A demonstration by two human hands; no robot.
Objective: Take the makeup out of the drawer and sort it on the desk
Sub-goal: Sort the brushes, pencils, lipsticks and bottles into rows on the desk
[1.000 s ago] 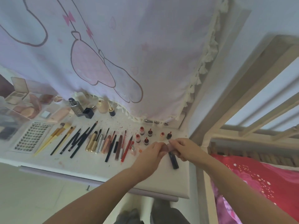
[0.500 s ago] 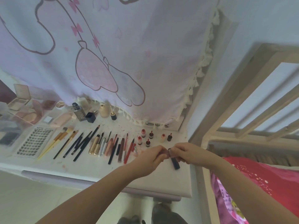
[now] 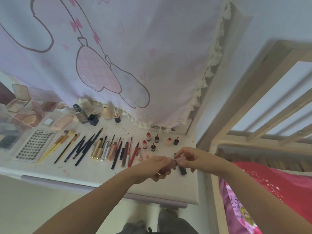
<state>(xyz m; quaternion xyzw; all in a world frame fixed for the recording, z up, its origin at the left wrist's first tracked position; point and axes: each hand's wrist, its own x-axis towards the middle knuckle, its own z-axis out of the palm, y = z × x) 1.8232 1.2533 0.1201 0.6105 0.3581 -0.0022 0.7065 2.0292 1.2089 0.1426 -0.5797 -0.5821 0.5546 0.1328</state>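
Over the right end of the white desk [image 3: 101, 173], my left hand [image 3: 154, 168] and my right hand [image 3: 190, 159] meet on one small pinkish-brown tube [image 3: 172, 163]. Each hand pinches one end of it. A dark tube [image 3: 182, 170] sits just under my right fingers; whether they touch it is unclear. Sorted makeup lies in rows on the desk: brushes [image 3: 59, 146], black pencils [image 3: 81, 147], gold and pink tubes [image 3: 104, 149], and small red bottles [image 3: 152, 141].
A lash tray [image 3: 33, 144], compacts [image 3: 20, 105] and bottles [image 3: 81, 114] fill the desk's left and back. A pink printed curtain [image 3: 118, 65] hangs behind. A wooden bed rail [image 3: 253, 102] and red bedding [image 3: 278, 191] stand to the right.
Both hands stay joined on the small tube, having lifted slightly off the desk. The view has tilted upward a little.
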